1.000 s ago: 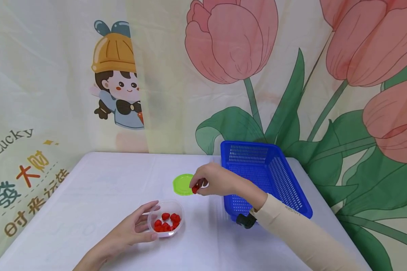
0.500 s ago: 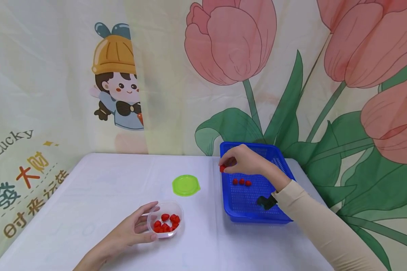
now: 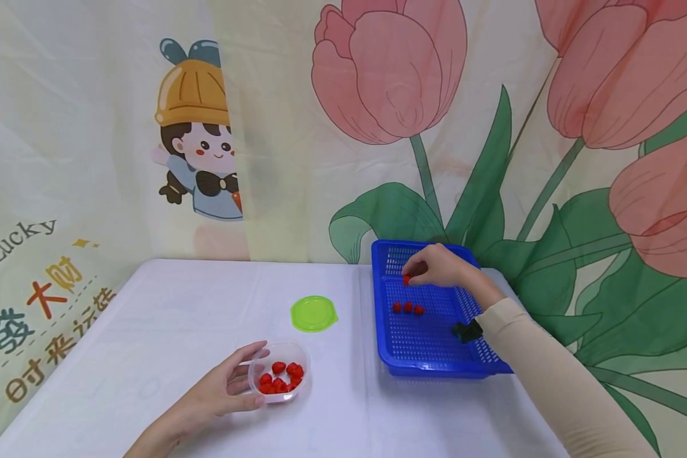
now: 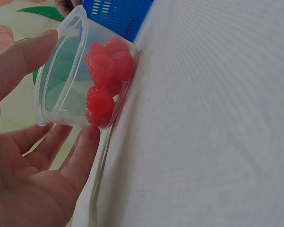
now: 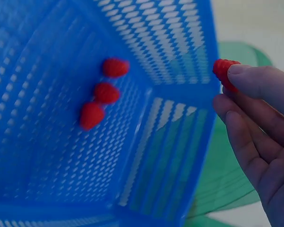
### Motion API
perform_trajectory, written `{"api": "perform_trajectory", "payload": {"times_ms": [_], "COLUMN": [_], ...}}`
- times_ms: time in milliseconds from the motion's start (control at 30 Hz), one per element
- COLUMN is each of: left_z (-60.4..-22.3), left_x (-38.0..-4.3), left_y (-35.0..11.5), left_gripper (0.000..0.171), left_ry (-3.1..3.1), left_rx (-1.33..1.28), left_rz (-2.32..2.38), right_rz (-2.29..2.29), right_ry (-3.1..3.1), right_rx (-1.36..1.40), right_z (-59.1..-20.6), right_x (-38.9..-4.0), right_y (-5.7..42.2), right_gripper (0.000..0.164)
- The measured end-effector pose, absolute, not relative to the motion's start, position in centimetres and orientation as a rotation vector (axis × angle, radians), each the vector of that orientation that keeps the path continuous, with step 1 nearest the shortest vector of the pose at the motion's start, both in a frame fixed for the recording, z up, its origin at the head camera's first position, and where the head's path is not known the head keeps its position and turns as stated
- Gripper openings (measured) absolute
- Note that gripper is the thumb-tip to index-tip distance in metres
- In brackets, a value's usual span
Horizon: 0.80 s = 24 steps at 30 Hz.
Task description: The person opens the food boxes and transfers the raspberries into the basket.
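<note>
My left hand (image 3: 217, 383) holds a clear plastic tub (image 3: 289, 352) on the table, thumb on one side and fingers on the other. Several red raspberries (image 4: 103, 66) lie at the bottom of the tub, as the left wrist view shows. Between thumb and fingertips, my right hand (image 3: 441, 267) pinches a single raspberry (image 5: 224, 72) over the far part of a blue plastic basket (image 3: 435, 369). Three more raspberries (image 5: 106, 92) sit in a row on the basket's perforated floor.
A lime-green lid (image 3: 313, 313) lies flat on the white tablecloth (image 3: 206, 312) between tub and basket. The basket stands on the right of the table, its walls raised all round. Behind the table hangs a printed curtain (image 3: 280, 127).
My right hand has carried the pinched raspberry from near the green lid rightward, over the basket's left rim and above its inside. My left hand and the tub stay put.
</note>
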<state>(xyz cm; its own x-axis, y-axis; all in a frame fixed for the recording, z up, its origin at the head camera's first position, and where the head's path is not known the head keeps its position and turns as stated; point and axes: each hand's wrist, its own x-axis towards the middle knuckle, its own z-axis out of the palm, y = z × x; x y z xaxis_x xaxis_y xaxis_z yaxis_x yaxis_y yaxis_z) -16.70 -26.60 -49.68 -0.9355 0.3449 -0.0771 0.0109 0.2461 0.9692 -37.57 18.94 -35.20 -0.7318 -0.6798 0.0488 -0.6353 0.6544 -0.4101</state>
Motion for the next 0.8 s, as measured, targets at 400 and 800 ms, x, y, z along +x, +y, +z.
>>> {"api": "perform_trajectory", "payload": {"times_ms": [400,800], "left_z": [-49.8,-49.6], "left_x": [-16.7,-16.7], "left_y": [-26.7,-26.6], "left_gripper": [0.094,0.094], "left_ry": [2.231,2.250], "left_rx": [0.318,0.302], "left_rz": [1.751,1.730], "right_rz": [-0.548,-0.575], "right_ry": [2.803,2.760], "right_rx": [-0.837,-0.739], "right_z": [-38.6,-41.3], "right_x": [-39.2,-40.0], "right_y": [22.2,23.6], "right_gripper": [0.019,0.017]}}
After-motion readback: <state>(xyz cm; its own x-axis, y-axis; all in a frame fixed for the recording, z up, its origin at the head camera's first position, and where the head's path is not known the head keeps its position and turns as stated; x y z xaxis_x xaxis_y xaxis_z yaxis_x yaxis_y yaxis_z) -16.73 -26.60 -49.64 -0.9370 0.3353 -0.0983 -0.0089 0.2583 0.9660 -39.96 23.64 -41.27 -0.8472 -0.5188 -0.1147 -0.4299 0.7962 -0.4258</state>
